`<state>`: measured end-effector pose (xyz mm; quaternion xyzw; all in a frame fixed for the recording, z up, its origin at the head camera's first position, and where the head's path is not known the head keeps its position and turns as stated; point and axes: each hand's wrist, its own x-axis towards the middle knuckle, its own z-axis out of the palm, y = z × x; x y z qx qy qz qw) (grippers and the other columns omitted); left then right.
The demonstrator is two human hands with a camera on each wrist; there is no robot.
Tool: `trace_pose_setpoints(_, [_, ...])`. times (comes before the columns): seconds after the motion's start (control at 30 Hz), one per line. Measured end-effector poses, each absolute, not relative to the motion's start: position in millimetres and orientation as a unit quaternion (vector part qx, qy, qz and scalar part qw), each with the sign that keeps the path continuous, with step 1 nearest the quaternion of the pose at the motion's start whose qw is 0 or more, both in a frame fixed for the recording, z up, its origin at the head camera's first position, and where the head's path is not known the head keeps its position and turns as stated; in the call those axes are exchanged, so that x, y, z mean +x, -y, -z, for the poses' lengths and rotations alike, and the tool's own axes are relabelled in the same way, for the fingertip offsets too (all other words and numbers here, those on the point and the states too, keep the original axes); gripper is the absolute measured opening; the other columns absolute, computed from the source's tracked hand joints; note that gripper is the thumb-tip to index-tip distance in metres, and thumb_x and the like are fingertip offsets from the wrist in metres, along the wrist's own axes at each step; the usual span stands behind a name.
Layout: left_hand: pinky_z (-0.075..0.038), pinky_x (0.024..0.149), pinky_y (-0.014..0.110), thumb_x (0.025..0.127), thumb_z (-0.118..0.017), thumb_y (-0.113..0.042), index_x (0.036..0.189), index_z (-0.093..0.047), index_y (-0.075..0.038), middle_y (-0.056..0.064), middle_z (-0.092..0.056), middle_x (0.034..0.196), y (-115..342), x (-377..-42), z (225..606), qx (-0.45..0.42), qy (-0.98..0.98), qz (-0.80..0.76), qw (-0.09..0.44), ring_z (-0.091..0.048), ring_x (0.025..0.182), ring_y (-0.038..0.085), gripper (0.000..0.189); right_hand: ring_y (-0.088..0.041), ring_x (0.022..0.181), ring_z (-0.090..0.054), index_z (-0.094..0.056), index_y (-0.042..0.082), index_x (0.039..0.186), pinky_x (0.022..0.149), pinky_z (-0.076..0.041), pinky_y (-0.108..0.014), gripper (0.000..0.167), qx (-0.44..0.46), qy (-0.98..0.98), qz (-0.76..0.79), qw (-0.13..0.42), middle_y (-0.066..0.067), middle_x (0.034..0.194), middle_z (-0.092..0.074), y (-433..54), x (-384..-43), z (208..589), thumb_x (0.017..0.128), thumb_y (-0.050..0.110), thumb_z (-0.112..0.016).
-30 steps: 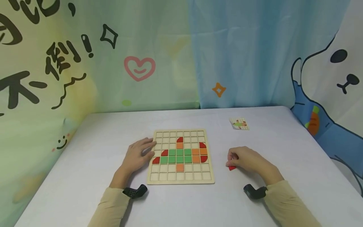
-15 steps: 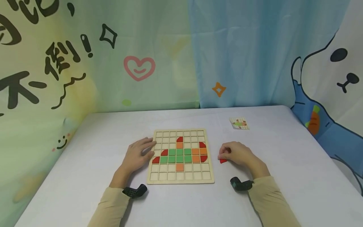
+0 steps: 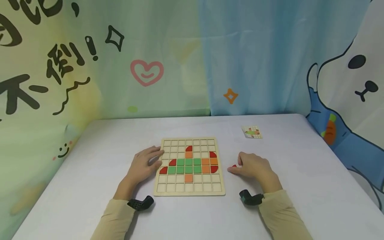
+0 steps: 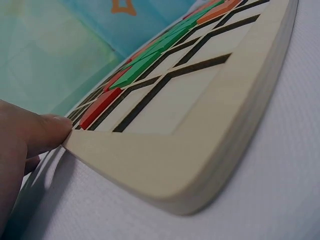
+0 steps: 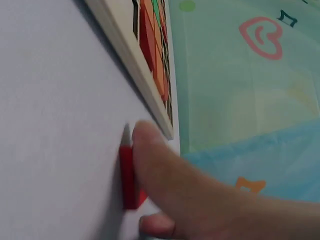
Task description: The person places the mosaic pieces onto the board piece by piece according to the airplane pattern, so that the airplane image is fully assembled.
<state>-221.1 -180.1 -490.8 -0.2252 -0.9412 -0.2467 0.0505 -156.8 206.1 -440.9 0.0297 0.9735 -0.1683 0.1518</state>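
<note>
A square wooden grid board (image 3: pixel 189 189) lies on the white table, bearing green and orange square tiles and red quarter-round tiles. My left hand (image 3: pixel 146 165) rests at its left edge, fingers spread and fairly straight; in the left wrist view the thumb (image 4: pixel 52 131) touches the rim near a red tile (image 4: pixel 100 107). Right of the board, my right hand (image 3: pixel 255 168) holds a small red tile (image 3: pixel 234 165) low over the table between thumb and curled fingers. The right wrist view shows this tile (image 5: pixel 128 177) on edge against the thumb, its full shape partly hidden.
A small printed card (image 3: pixel 252 132) with a matching coloured grid picture lies at the back right of the table. Behind the table hangs a printed curtain (image 3: pixel 180 66). A black wrist camera (image 3: pixel 141 203) is on the left wrist, another (image 3: pixel 251 198) on the right.
My right hand has moved left toward the board with the red tile and turned it, so it now shows above the thumb. The left hand stays on the board's edge.
</note>
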Motion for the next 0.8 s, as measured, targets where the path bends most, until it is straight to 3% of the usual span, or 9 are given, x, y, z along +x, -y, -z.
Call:
trace_pose_setpoints(0.2, [-0.026, 0.111, 0.055, 0.091, -0.056, -0.042, 0.131, -0.058, -0.019, 0.005, -0.051, 0.142, 180, -222, 489, -0.227, 0.941, 0.248, 0.047, -0.038, 0.138, 0.028, 0.046, -0.017, 0.066, -0.05, -0.055, 0.012, 0.075, 0.056, -0.035, -0.029, 0.036, 0.042, -0.977, 0.137, 0.158, -0.001, 0.068, -0.054, -199, -151, 429, 0.079, 0.042, -0.075])
trace_pose_setpoints(0.43, [-0.026, 0.111, 0.055, 0.091, -0.055, -0.043, 0.131, -0.058, -0.019, 0.004, -0.051, 0.142, 180, -222, 491, -0.226, 0.942, 0.245, 0.048, -0.038, 0.138, 0.028, 0.047, -0.017, 0.077, -0.051, -0.062, 0.015, 0.096, 0.067, -0.043, -0.03, 0.024, 0.015, -0.971, 0.168, 0.171, -0.001, 0.079, -0.057, -200, -159, 430, 0.079, 0.023, -0.077])
trace_pose_setpoints(0.6, [-0.026, 0.111, 0.055, 0.091, -0.056, -0.04, 0.131, -0.059, -0.02, 0.004, -0.051, 0.142, 180, -222, 491, -0.224, 0.942, 0.247, 0.047, -0.038, 0.138, 0.028, 0.045, -0.017, 0.076, -0.052, -0.061, 0.016, 0.103, 0.067, -0.042, -0.031, 0.033, 0.011, -0.97, 0.175, 0.171, 0.0, 0.08, -0.057, -202, -159, 431, 0.077, 0.024, -0.079])
trace_pose_setpoints(0.8, [-0.025, 0.112, 0.055, 0.091, -0.057, -0.039, 0.131, -0.058, -0.02, 0.004, -0.051, 0.143, 180, -222, 491, -0.223, 0.943, 0.243, 0.045, -0.037, 0.138, 0.027, 0.045, -0.016, 0.074, -0.051, -0.062, 0.015, 0.091, 0.066, -0.043, -0.03, 0.025, 0.003, -0.975, 0.167, 0.148, 0.001, 0.076, -0.057, -200, -161, 435, 0.076, 0.025, -0.08])
